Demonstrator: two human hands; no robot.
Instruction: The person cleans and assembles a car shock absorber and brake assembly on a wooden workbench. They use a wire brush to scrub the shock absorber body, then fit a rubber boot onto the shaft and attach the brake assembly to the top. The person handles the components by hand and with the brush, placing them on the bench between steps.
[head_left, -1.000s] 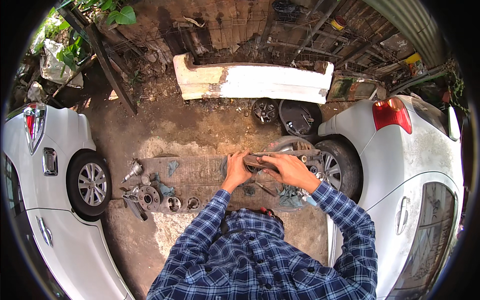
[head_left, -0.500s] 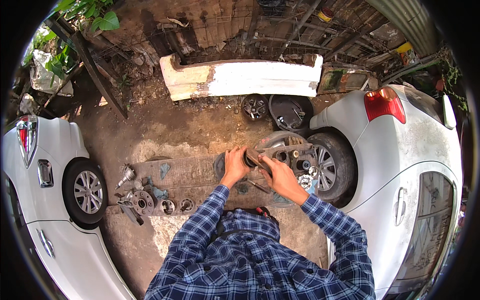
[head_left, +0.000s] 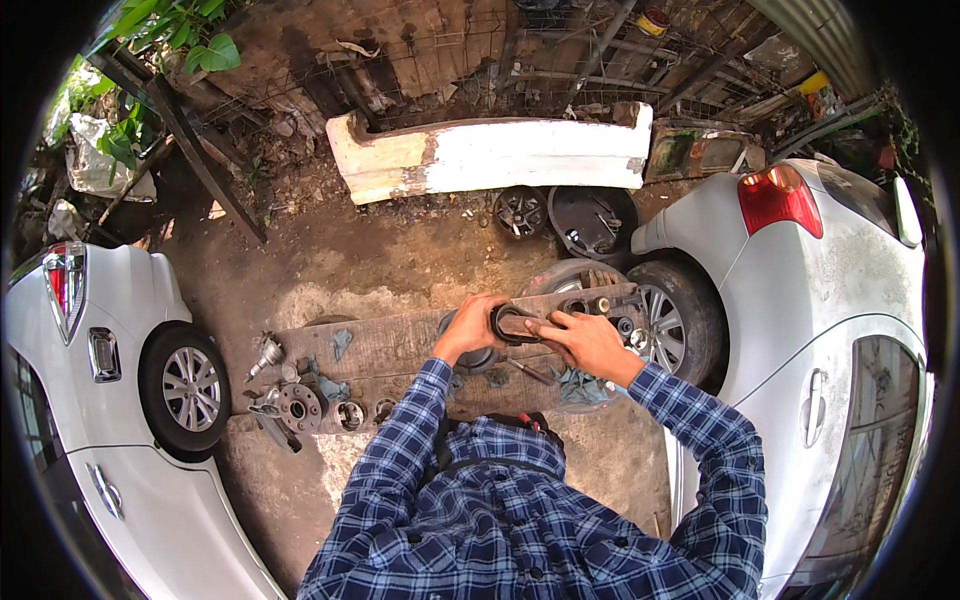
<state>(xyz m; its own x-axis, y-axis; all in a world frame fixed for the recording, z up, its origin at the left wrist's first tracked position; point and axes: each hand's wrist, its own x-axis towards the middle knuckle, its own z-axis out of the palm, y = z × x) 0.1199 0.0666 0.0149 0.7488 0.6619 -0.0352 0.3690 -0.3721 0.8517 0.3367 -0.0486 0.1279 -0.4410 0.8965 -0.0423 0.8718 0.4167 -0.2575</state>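
Note:
Above the middle of a long wooden plank bench (head_left: 395, 345), my left hand (head_left: 470, 328) is closed on a dark ring-shaped part (head_left: 499, 318). Its round opening faces up towards me. My right hand (head_left: 592, 345) pinches a flat brown strip (head_left: 520, 326) that lies across the ring; its material cannot be made out. Beneath my hands are a pointed tool with a slim handle (head_left: 531, 372) and a blue-grey rag (head_left: 580, 386). Another dark round part, mostly hidden, lies under my left hand.
Metal parts, including a round hub with holes (head_left: 298, 407), sit at the bench's left end. Small round parts (head_left: 602, 305) stand at its right end. A silver car (head_left: 130, 300) is on the left, another (head_left: 790, 270) on the right. Beyond lie a white bumper (head_left: 535, 155) and a black basin (head_left: 600, 225).
The ring has turned so that its opening shows more. The strip has swung from a steep slant to lie nearly level across it. The whole view has shifted slightly.

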